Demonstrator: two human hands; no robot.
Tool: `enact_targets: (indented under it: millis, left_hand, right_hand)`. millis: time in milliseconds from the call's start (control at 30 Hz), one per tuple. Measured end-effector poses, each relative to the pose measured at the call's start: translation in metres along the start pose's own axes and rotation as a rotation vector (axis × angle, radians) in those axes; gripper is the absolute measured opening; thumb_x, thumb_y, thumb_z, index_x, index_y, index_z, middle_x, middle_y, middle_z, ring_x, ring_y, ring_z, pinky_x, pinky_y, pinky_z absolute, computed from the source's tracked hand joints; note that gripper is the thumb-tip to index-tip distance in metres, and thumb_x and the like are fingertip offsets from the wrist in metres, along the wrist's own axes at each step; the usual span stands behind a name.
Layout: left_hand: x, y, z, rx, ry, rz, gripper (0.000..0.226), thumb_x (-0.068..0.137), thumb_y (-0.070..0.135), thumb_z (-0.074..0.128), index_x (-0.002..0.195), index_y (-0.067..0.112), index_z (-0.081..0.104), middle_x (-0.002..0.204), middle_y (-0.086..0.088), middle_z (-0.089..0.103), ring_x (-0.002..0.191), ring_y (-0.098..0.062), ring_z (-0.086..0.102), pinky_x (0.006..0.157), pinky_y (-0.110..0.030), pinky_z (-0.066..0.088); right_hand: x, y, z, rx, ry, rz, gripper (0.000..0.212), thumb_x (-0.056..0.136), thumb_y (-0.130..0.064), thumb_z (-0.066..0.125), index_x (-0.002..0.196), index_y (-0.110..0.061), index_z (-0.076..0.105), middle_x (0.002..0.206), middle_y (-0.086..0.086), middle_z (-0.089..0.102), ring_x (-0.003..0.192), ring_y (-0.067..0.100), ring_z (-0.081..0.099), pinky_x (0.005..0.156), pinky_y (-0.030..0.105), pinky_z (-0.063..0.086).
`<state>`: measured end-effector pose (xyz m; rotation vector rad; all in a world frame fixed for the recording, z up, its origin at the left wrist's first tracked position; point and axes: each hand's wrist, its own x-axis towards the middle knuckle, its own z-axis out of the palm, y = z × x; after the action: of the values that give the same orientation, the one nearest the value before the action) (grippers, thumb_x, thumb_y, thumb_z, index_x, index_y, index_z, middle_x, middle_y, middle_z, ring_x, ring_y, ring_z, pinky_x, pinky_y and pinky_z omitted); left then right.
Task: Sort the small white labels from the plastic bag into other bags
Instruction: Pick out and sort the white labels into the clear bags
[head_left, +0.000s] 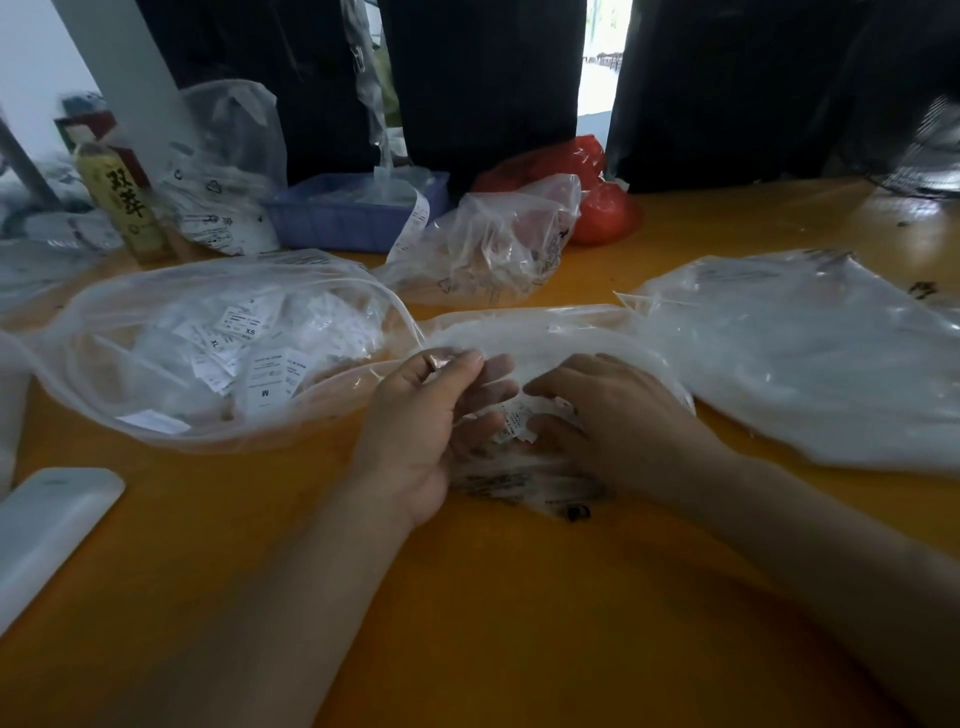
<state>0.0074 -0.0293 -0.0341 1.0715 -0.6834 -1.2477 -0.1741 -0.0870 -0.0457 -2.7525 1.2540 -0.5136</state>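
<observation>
A wide clear plastic bag lies open on the orange table at the left, with several small white labels marked XS, XL and M inside. At the centre lies a smaller clear bag. My left hand pinches that bag's upper film between thumb and fingers. My right hand is curled over the bag's mouth, its fingers on a small white label at the opening. A large flat clear bag lies to the right.
A crumpled clear bag, a red bag and a blue tray stand at the back. A yellow bottle and another clear bag are back left. A white flat object lies at the front left.
</observation>
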Motion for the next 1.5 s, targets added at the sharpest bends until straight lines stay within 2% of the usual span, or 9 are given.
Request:
enact_targets:
  millis: [133, 300, 600, 800, 1000, 1167, 1333, 1400, 1500]
  left_hand:
    - [0.002, -0.001, -0.002, -0.002, 0.011, 0.003, 0.006, 0.102, 0.016, 0.066, 0.106, 0.012, 0.069, 0.105, -0.006, 0.082, 0.088, -0.018, 0.081, 0.050, -0.019, 0.057]
    - [0.003, -0.002, -0.004, -0.003, -0.010, 0.023, 0.001, 0.098, 0.013, 0.070, 0.098, 0.011, 0.070, 0.106, -0.005, 0.082, 0.091, -0.020, 0.080, 0.051, -0.020, 0.056]
    - [0.002, -0.002, -0.005, 0.046, -0.037, 0.037, 0.002, 0.096, 0.023, 0.075, 0.094, 0.024, 0.076, 0.105, -0.003, 0.082, 0.075, -0.010, 0.076, 0.050, -0.018, 0.050]
    - [-0.001, -0.005, -0.002, 0.102, -0.032, 0.048, 0.009, 0.095, 0.023, 0.075, 0.089, 0.024, 0.082, 0.104, -0.003, 0.081, 0.070, -0.007, 0.071, 0.047, -0.016, 0.045]
    - [-0.003, -0.003, -0.003, 0.096, -0.065, 0.051, 0.017, 0.089, 0.018, 0.077, 0.106, 0.018, 0.074, 0.103, -0.005, 0.082, 0.080, -0.013, 0.079, 0.046, -0.016, 0.047]
    - [0.000, -0.007, -0.002, 0.044, -0.069, 0.053, 0.023, 0.081, 0.012, 0.079, 0.103, 0.008, 0.074, 0.103, -0.013, 0.081, 0.092, -0.024, 0.081, 0.059, -0.018, 0.059]
    - [0.002, -0.008, -0.003, -0.004, -0.062, 0.014, 0.019, 0.097, 0.020, 0.071, 0.110, 0.007, 0.073, 0.106, -0.014, 0.081, 0.097, -0.027, 0.080, 0.072, -0.022, 0.061]
    - [0.002, -0.008, -0.004, -0.038, -0.053, 0.011, 0.016, 0.098, 0.019, 0.070, 0.107, 0.006, 0.070, 0.106, -0.017, 0.080, 0.097, -0.030, 0.080, 0.073, -0.023, 0.062]
    - [0.002, -0.008, -0.003, -0.060, -0.055, 0.034, 0.021, 0.086, 0.018, 0.077, 0.101, 0.003, 0.076, 0.104, -0.020, 0.080, 0.098, -0.030, 0.079, 0.074, -0.024, 0.063]
  right_hand:
    - [0.012, -0.003, 0.006, -0.049, -0.083, -0.051, 0.046, 0.095, -0.056, 0.058, 0.138, -0.039, 0.056, 0.130, -0.003, 0.049, 0.121, 0.018, 0.046, 0.100, 0.037, 0.048]
    - [0.008, -0.008, 0.007, -0.110, 0.021, -0.128, 0.032, 0.100, -0.047, 0.054, 0.115, -0.027, 0.073, 0.114, 0.000, 0.054, 0.100, 0.018, 0.052, 0.078, 0.031, 0.048]
    - [-0.001, 0.011, -0.020, 0.072, 0.270, 0.109, 0.027, 0.097, -0.049, 0.052, 0.089, -0.027, 0.067, 0.083, -0.019, 0.055, 0.069, -0.003, 0.051, 0.062, 0.016, 0.038]
    - [-0.003, 0.001, -0.004, -0.012, -0.135, 0.100, 0.055, 0.090, -0.068, 0.055, 0.136, -0.038, 0.056, 0.123, -0.013, 0.057, 0.103, 0.006, 0.054, 0.088, 0.028, 0.044]
    - [0.004, -0.001, 0.001, 0.124, -0.205, 0.247, 0.030, 0.091, -0.048, 0.070, 0.117, -0.035, 0.059, 0.086, -0.020, 0.050, 0.080, 0.004, 0.052, 0.069, 0.024, 0.042]
    - [-0.005, 0.006, -0.009, 0.352, 0.047, 0.283, 0.012, 0.093, -0.045, 0.068, 0.082, -0.043, 0.066, 0.079, -0.015, 0.065, 0.071, 0.005, 0.060, 0.060, 0.023, 0.047]
    - [-0.015, 0.003, -0.019, 0.795, 0.347, 0.376, 0.006, 0.088, -0.049, 0.073, 0.084, -0.052, 0.076, 0.072, -0.006, 0.072, 0.054, 0.022, 0.057, 0.051, 0.034, 0.048]
    - [-0.017, 0.001, -0.023, 0.806, 0.408, 0.354, 0.006, 0.089, -0.050, 0.071, 0.088, -0.054, 0.075, 0.062, -0.005, 0.067, 0.045, 0.014, 0.047, 0.045, 0.029, 0.038]
    - [-0.019, -0.008, -0.030, 0.874, 0.418, 0.271, 0.021, 0.094, -0.051, 0.062, 0.093, -0.037, 0.077, 0.075, -0.015, 0.075, 0.054, 0.007, 0.066, 0.052, 0.035, 0.051]
